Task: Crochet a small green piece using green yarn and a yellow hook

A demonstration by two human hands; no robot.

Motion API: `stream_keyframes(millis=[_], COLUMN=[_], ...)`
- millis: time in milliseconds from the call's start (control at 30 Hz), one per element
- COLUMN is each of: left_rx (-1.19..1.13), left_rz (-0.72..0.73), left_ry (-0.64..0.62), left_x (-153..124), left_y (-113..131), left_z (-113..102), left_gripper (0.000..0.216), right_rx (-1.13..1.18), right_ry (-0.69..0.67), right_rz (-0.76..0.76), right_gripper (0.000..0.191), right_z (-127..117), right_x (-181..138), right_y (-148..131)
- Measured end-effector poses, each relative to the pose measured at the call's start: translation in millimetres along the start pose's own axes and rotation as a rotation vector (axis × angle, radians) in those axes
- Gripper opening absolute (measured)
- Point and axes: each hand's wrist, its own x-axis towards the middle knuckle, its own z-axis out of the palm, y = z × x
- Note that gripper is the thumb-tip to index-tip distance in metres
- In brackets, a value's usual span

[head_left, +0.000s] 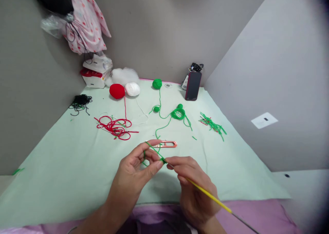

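My left hand (137, 170) is closed in a pinch, with green yarn (154, 148) looped over its fingers and a small green stitch held at the fingertips. My right hand (192, 186) is closed on a yellow crochet hook (208, 194), whose tip meets the stitch between the two hands. The green strand runs away across the pale green cloth (64, 172) to a green coil (178, 114) and a green yarn ball (157, 83) at the back.
Orange thread snips (167, 144) lie just beyond my hands. Loose red yarn (115, 127), a red ball (117, 91), a white ball (132, 89), black yarn (81, 102), green scraps (213, 124) and an upright phone (193, 85) sit farther back. Grey walls enclose the corner.
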Motion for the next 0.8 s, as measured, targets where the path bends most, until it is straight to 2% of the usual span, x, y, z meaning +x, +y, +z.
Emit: stream_keyframes(millis=[167,233,333,400,467,533,667,800], left_rx=[0.031,0.015,-0.126,-0.257,-0.363,-0.414,-0.347,-0.291], left_rz=[0.029,0.014,-0.092,-0.211,-0.297,-0.308,-0.263,-0.227], left_ry=[0.054,0.053,-0.017,-0.114,-0.198,-0.229,-0.230,-0.158], left_x=[-1,-2,-1,1,4,7,8,7], left_y=[-3,-3,-2,1,5,8,12,10], left_z=[2,4,9,9,8,6,1,-1], left_gripper=[0.038,0.041,0.052,0.053,0.046,0.037,0.032,0.034], right_rx=[-0.046,-0.142,-0.359,-0.376,-0.301,-0.153,0.252,0.478], right_ry=[-0.010,-0.037,-0.113,-0.112,-0.055,0.036,0.155,0.201], right_rz=[-0.005,-0.031,-0.100,-0.118,-0.082,0.031,0.297,0.433], right_gripper=[0.025,0.030,0.047,0.053,0.046,0.033,0.018,0.013], right_z=[-2,-3,-4,-4,-4,-4,-3,1], right_x=[-4,-8,-14,-15,-13,-9,3,10], right_y=[3,6,8,8,7,5,3,6])
